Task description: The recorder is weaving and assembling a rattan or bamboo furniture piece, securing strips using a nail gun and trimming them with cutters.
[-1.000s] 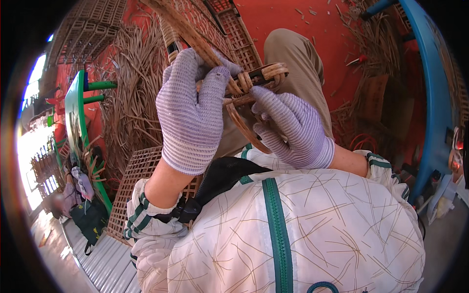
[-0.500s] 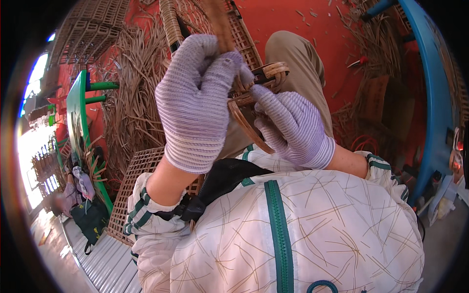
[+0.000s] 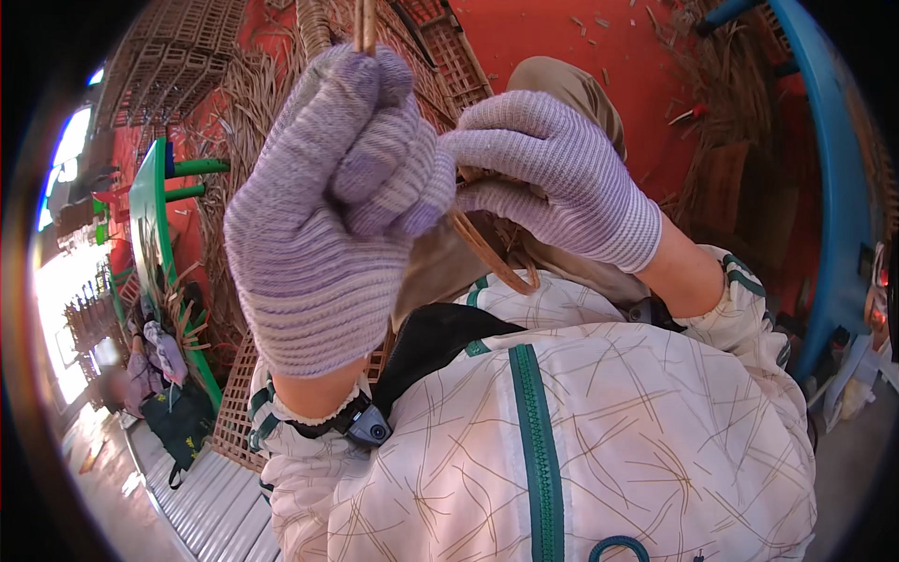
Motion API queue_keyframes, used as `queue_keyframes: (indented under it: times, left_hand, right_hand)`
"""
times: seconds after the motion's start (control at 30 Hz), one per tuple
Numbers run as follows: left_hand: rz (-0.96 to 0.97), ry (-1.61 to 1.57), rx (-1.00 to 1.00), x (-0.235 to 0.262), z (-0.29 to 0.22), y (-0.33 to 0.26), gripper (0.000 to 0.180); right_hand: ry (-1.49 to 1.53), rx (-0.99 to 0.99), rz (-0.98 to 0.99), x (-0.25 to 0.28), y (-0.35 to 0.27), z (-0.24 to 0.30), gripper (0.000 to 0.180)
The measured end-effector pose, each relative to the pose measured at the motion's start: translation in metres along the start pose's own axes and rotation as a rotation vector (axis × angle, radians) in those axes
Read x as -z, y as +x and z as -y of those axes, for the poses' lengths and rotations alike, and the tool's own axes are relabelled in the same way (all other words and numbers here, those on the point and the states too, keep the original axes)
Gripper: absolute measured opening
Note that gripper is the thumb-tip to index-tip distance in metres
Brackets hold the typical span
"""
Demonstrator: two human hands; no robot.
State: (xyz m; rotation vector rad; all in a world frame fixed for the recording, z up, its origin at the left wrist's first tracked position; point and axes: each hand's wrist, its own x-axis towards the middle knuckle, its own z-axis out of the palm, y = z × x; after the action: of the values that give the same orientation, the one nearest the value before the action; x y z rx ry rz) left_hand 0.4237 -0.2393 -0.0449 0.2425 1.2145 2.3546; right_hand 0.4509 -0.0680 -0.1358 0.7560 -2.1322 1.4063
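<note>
My left hand (image 3: 328, 206), in a lilac knitted glove, is raised close to the camera and closed around thin brown cane strips (image 3: 363, 23) that stick up out of the fist. My right hand (image 3: 552, 178), in the same kind of glove, is just beside it, fingers curled on a bent loop of cane (image 3: 492, 258) that hangs between the hands. Both hands touch at the fingertips. What lies under the hands is hidden by the gloves.
A woven cane panel (image 3: 239, 412) lies by my left side on the red floor (image 3: 552, 37). Loose cane strips (image 3: 234, 112) are heaped beyond it. A green frame (image 3: 150, 215) stands at the left, a blue chair (image 3: 829, 187) at the right. Another person sits at the far left (image 3: 140, 365).
Both hands have risen toward the camera, pulling the cane strips upward. The woven piece seen between the hands earlier is now covered by the gloves.
</note>
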Motion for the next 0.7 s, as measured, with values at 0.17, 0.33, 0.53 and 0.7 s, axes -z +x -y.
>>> queue_keyframes:
  times: [0.17,0.33,0.53,0.7]
  left_hand:
    - [-0.002,-0.040,0.045,-0.004,-0.001,-0.007,0.032]
    - [-0.041,-0.056,0.083,-0.012,-0.013,-0.008,0.033]
    - [0.128,0.021,0.133,-0.007,-0.024,0.004,0.031]
    - [0.071,-0.168,0.156,0.005,-0.025,0.039,0.028]
  right_hand:
    - [-0.129,-0.085,0.076,0.004,-0.002,0.000,0.033]
    - [-0.174,-0.083,0.104,0.004,0.006,0.000,0.036]
    - [-0.205,-0.063,0.130,0.008,0.014,-0.009,0.033]
    - [-0.204,-0.081,0.167,0.008,0.006,-0.009,0.034]
